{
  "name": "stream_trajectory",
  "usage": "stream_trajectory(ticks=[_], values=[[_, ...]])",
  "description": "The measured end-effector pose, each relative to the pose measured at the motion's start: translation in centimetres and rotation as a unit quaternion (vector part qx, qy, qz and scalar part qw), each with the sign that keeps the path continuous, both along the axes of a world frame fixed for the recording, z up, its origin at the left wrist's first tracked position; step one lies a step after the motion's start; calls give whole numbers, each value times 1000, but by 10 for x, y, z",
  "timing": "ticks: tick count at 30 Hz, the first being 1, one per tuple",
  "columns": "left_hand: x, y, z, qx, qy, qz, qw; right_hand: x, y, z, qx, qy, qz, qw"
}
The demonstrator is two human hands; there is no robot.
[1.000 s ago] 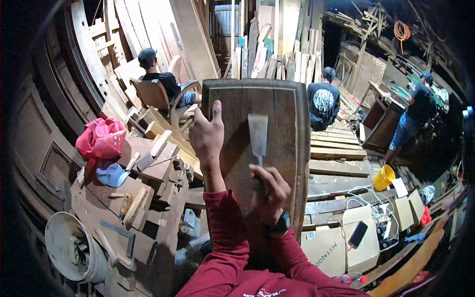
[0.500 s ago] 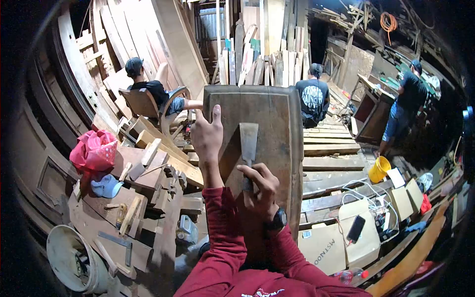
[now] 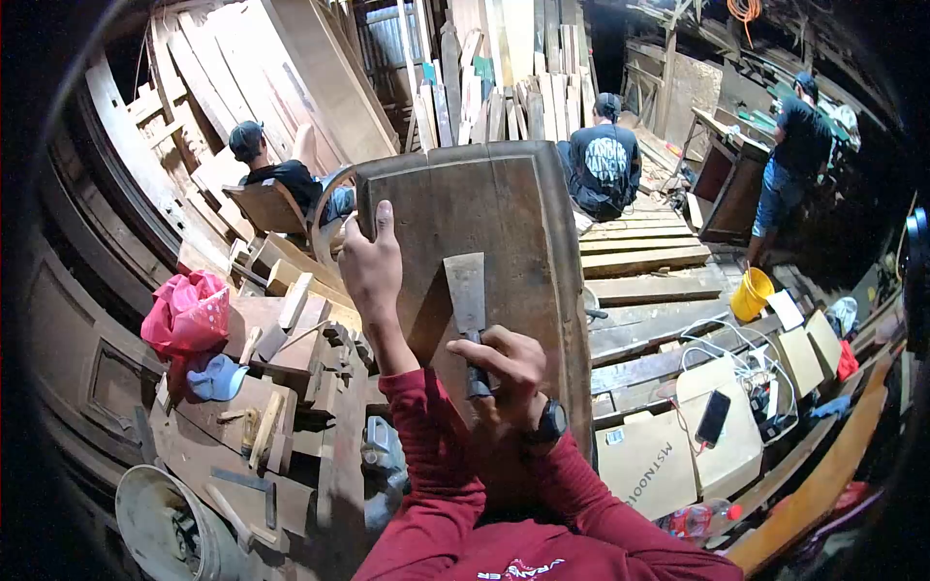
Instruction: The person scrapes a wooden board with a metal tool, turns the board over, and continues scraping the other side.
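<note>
One scraper (image 3: 467, 300), one phone (image 3: 713, 418), three other people (image 3: 604, 163) appear.

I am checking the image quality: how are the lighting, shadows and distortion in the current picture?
Head view: pale boards at upper left look washed out; same view, a dark shadow lies left of the scraper on the wooden panel; same view, fisheye curvature and black corners.

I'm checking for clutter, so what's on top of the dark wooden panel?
The right hand holds a scraper over the panel; the left hand is at its edge. The part behind them is covered.
</note>
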State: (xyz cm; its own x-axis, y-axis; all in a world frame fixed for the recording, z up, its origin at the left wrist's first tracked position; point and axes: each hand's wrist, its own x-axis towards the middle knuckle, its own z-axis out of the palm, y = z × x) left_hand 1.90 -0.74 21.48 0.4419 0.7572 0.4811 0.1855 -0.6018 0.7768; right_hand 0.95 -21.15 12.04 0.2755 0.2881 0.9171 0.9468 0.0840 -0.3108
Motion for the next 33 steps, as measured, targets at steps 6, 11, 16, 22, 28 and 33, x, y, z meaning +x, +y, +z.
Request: stream_trajectory(ticks=[6,11,16,22,28,33], values=[[3,18,-11,13,-20,28,999,-14,18,3,8,35,-11,999],[-6,17,-4,-20,-28,4,999,-9,12,1,150,99,-4,984],[-11,11,-3,-3,-35,51,998,-12,6,10,329,92,-55,938],[-4,23,-9,-3,-44,37,998,-5,-4,15,374,134,-22,918],[-3,21,-8,3,-3,60,998,-8,-11,24,383,152,5,911],[-5,16,-8,-15,3,37,999,-14,1,52,327,207,-44,921]])
